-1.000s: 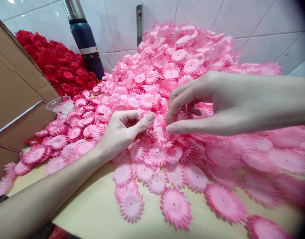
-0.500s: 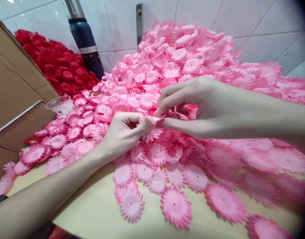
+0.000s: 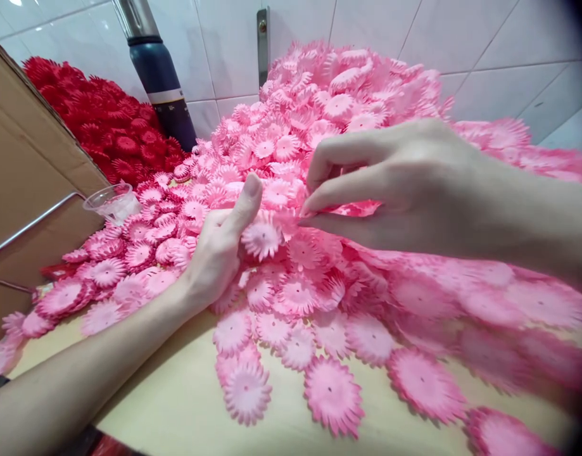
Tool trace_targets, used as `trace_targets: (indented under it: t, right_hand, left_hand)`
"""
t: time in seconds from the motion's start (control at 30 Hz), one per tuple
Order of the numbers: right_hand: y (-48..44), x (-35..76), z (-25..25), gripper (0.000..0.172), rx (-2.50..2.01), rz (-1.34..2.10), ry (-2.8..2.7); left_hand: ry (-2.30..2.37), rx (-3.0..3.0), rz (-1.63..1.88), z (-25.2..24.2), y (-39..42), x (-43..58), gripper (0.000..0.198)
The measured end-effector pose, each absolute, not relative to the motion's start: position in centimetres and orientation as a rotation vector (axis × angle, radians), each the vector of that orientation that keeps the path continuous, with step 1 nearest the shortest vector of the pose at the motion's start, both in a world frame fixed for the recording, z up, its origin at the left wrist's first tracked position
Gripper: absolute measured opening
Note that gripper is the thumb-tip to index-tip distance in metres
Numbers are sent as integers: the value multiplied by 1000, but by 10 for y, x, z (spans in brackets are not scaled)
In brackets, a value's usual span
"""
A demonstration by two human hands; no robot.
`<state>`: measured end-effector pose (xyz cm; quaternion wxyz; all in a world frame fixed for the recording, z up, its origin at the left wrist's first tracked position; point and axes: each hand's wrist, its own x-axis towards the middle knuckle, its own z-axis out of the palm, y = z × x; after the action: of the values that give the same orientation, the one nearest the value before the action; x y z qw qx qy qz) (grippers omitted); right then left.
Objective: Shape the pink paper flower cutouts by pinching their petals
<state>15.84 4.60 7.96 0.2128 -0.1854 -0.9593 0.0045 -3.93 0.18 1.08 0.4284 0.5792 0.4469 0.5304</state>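
Note:
My right hand pinches a thin pink fabric petal disc between thumb and fingertips, just above the pile. Only part of that disc shows. My left hand is beside it on the left, its thumb raised and apart from the fingers. The other left fingers curl away and are mostly hidden. Right by the left palm is a pale pink petal disc with a fringed edge; whether it touches the hand I cannot tell. Beneath both hands spreads a large heap of pink petal discs, each with a small centre hole.
Red petal discs are heaped at the back left, next to a dark blue bottle. A clear plastic cup leans near a cardboard box. Loose discs lie on the pale tabletop. A tiled wall stands behind.
My left thumb has lifted off the pink piece it was pinching, and the left hand has shifted slightly left. My right hand keeps its pinch, its knuckles now higher.

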Motion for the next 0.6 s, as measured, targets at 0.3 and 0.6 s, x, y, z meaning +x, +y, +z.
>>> trace_targets:
  t: [0.3,0.6]
  right_hand:
    - [38,158,77,28,-599,-253,-2630]
    - [49,163,80,36,-536,138,-2683]
  left_hand:
    - [1115,1552,1217,17,-3,-36,33]
    - [1153,1535,1252,18,-2,-36,52]
